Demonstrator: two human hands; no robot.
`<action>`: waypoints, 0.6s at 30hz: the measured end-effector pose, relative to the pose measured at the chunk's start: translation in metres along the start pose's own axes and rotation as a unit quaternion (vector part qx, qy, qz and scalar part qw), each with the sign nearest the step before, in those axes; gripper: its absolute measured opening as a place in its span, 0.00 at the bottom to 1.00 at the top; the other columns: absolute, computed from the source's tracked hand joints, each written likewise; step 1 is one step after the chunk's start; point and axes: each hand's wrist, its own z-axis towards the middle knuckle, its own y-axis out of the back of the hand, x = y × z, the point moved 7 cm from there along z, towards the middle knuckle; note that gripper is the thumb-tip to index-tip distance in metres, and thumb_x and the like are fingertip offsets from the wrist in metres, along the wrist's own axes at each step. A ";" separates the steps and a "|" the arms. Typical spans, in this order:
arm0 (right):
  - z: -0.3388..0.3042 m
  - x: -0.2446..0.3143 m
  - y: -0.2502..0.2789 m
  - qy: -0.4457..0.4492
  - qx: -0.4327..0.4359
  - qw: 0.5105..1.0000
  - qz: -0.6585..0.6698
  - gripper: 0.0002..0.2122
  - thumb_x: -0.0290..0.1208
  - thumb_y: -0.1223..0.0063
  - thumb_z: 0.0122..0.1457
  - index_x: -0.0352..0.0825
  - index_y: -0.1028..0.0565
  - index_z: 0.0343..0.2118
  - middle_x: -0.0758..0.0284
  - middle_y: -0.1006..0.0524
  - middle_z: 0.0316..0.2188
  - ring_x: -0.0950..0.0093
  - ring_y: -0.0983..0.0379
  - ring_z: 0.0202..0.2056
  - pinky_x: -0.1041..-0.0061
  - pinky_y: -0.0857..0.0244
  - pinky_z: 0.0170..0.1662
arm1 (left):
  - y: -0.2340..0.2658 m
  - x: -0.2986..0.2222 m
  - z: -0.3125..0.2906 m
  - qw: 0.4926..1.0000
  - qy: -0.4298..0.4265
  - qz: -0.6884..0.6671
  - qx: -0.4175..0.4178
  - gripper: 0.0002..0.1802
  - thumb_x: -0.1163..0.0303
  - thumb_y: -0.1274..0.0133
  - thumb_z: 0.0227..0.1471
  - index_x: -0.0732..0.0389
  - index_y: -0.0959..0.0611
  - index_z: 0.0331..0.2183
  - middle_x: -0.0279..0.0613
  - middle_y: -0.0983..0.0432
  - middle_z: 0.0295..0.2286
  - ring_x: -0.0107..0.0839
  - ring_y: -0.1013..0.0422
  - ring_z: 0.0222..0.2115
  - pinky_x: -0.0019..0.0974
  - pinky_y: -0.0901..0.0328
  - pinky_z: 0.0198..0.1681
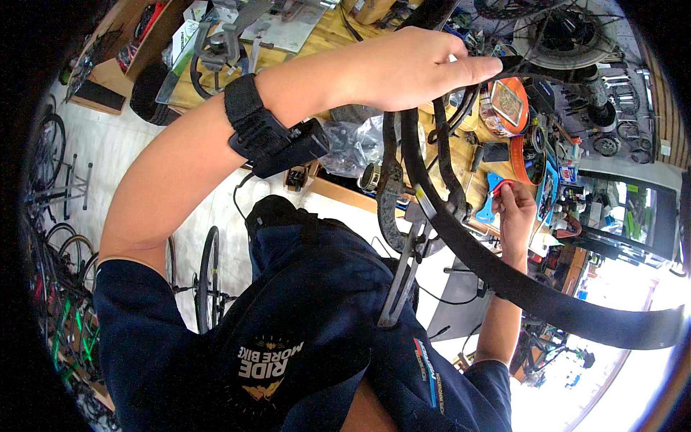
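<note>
Pinching a blue-and-red tool (489, 205) between thumb and fingers, the right hand (516, 209) shows in the head view on the far side of a black rim (497, 270). The tool's blue part points toward the left of the view, and its red part lies by the fingertips. It is seen against the near edge of a wooden bench (333, 36), to the right of a metal bar (403, 277) that slants up beside the rim. The rim sweeps from near the left hand (443, 68) down to the right edge, with a pale label on its upper part.

The left hand is at the upper middle, back upward, thumb stretched out to a dark bar (512, 66). Its fingers bend downward and are mostly hidden, so I cannot tell whether they close on anything. A black wristband (247, 119) with a small box circles the left forearm.

On the bench, a clear plastic bag (353, 147) lies below the left wrist. An orange tub (504, 108) and an orange ring (524, 162) are beyond the right hand. A spoked wheel (565, 32) shows at upper right. At left, several bicycles (72, 252) line the pale floor (155, 162), and another wheel (208, 281) stands upright beside the person's dark shirt (309, 281).
</note>
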 end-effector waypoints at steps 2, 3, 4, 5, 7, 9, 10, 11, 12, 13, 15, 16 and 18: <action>0.000 -0.001 0.000 -0.001 0.001 1.000 0.003 0.05 0.24 0.50 0.63 0.29 0.26 0.37 0.70 0.25 0.25 0.83 0.33 0.20 0.83 0.38 0.24 | -0.001 0.004 0.002 0.999 -0.023 -0.010 -0.027 0.34 0.40 0.63 0.61 0.64 0.22 0.38 0.38 0.27 0.29 0.28 0.32 0.32 0.30 0.37 0.38; -0.001 -0.001 0.000 0.000 0.001 1.000 0.001 0.04 0.24 0.50 0.63 0.29 0.26 0.37 0.70 0.25 0.25 0.83 0.33 0.20 0.83 0.38 0.24 | -0.001 0.005 0.003 0.998 -0.035 -0.015 -0.040 0.35 0.39 0.64 0.61 0.64 0.22 0.38 0.38 0.27 0.29 0.28 0.31 0.32 0.30 0.37 0.38; 0.000 -0.001 -0.001 0.000 0.002 1.000 -0.001 0.04 0.24 0.50 0.63 0.29 0.26 0.37 0.70 0.25 0.25 0.83 0.33 0.20 0.83 0.38 0.24 | -0.001 0.006 0.004 0.999 -0.032 -0.017 -0.032 0.35 0.39 0.64 0.61 0.64 0.23 0.39 0.38 0.26 0.30 0.29 0.31 0.34 0.30 0.37 0.40; 0.000 -0.002 0.000 -0.005 0.001 1.000 -0.004 0.04 0.24 0.50 0.63 0.29 0.26 0.37 0.70 0.25 0.26 0.83 0.33 0.20 0.83 0.38 0.24 | -0.002 0.007 0.004 0.999 -0.028 -0.019 -0.024 0.35 0.39 0.64 0.61 0.64 0.23 0.41 0.39 0.25 0.32 0.30 0.30 0.36 0.31 0.37 0.41; 0.000 -0.005 0.001 -0.015 -0.003 1.000 -0.010 0.04 0.24 0.50 0.63 0.29 0.26 0.37 0.70 0.25 0.26 0.83 0.33 0.20 0.84 0.39 0.24 | -0.005 0.009 0.006 1.000 -0.022 -0.022 -0.006 0.36 0.38 0.65 0.60 0.63 0.23 0.45 0.41 0.23 0.36 0.32 0.29 0.39 0.32 0.37 0.45; 0.000 -0.007 0.002 -0.004 -0.006 1.000 0.001 0.04 0.25 0.49 0.62 0.29 0.25 0.35 0.69 0.24 0.25 0.83 0.32 0.20 0.83 0.38 0.24 | -0.012 0.012 0.009 0.999 -0.016 -0.023 0.016 0.38 0.37 0.66 0.60 0.63 0.24 0.49 0.44 0.23 0.41 0.34 0.28 0.44 0.34 0.37 0.49; 0.001 -0.007 0.002 0.002 -0.005 1.000 0.008 0.04 0.25 0.49 0.62 0.30 0.25 0.35 0.69 0.24 0.24 0.83 0.32 0.20 0.83 0.38 0.24 | -0.012 0.013 0.009 0.999 -0.031 -0.040 0.003 0.40 0.36 0.65 0.59 0.65 0.23 0.46 0.45 0.23 0.36 0.35 0.28 0.40 0.35 0.37 0.46; 0.002 -0.008 0.002 -0.001 -0.008 1.000 0.007 0.04 0.25 0.49 0.62 0.30 0.25 0.35 0.69 0.24 0.24 0.83 0.32 0.20 0.83 0.37 0.24 | -0.011 0.014 0.010 0.997 -0.046 -0.056 -0.009 0.42 0.34 0.64 0.58 0.67 0.22 0.44 0.46 0.23 0.32 0.36 0.28 0.36 0.36 0.36 0.43; 0.002 -0.009 0.001 -0.004 -0.011 1.000 0.006 0.04 0.25 0.49 0.62 0.29 0.25 0.35 0.69 0.24 0.24 0.83 0.32 0.20 0.83 0.37 0.24 | -0.011 0.016 0.012 0.995 -0.062 -0.072 -0.021 0.44 0.33 0.64 0.57 0.69 0.21 0.41 0.47 0.23 0.27 0.37 0.28 0.32 0.38 0.35 0.39; 0.002 -0.010 0.002 -0.008 -0.015 1.000 0.004 0.04 0.25 0.49 0.62 0.29 0.25 0.35 0.69 0.24 0.24 0.83 0.32 0.20 0.83 0.37 0.24 | -0.013 0.018 0.013 0.995 -0.061 -0.072 -0.021 0.44 0.33 0.64 0.57 0.69 0.21 0.41 0.47 0.24 0.27 0.36 0.28 0.31 0.37 0.35 0.39; 0.001 -0.010 0.001 -0.006 -0.007 1.000 0.004 0.04 0.25 0.49 0.62 0.29 0.25 0.35 0.69 0.24 0.24 0.83 0.32 0.20 0.83 0.37 0.24 | -0.016 0.022 0.017 0.995 -0.060 -0.074 -0.019 0.44 0.33 0.65 0.57 0.69 0.21 0.41 0.46 0.24 0.26 0.35 0.29 0.31 0.37 0.36 0.40; 0.001 -0.010 0.001 -0.005 -0.002 1.000 0.005 0.04 0.25 0.49 0.62 0.29 0.25 0.35 0.69 0.23 0.24 0.83 0.31 0.20 0.83 0.37 0.24 | -0.018 0.021 0.018 0.995 -0.060 -0.079 -0.014 0.44 0.33 0.65 0.57 0.69 0.21 0.41 0.47 0.24 0.27 0.36 0.28 0.32 0.37 0.35 0.40; 0.001 -0.011 0.001 0.002 0.002 1.000 0.008 0.04 0.25 0.48 0.62 0.30 0.25 0.35 0.69 0.23 0.24 0.83 0.31 0.20 0.83 0.37 0.24 | -0.020 0.020 0.018 0.994 -0.060 -0.089 -0.003 0.44 0.33 0.65 0.57 0.70 0.21 0.41 0.49 0.23 0.29 0.36 0.27 0.33 0.38 0.35 0.41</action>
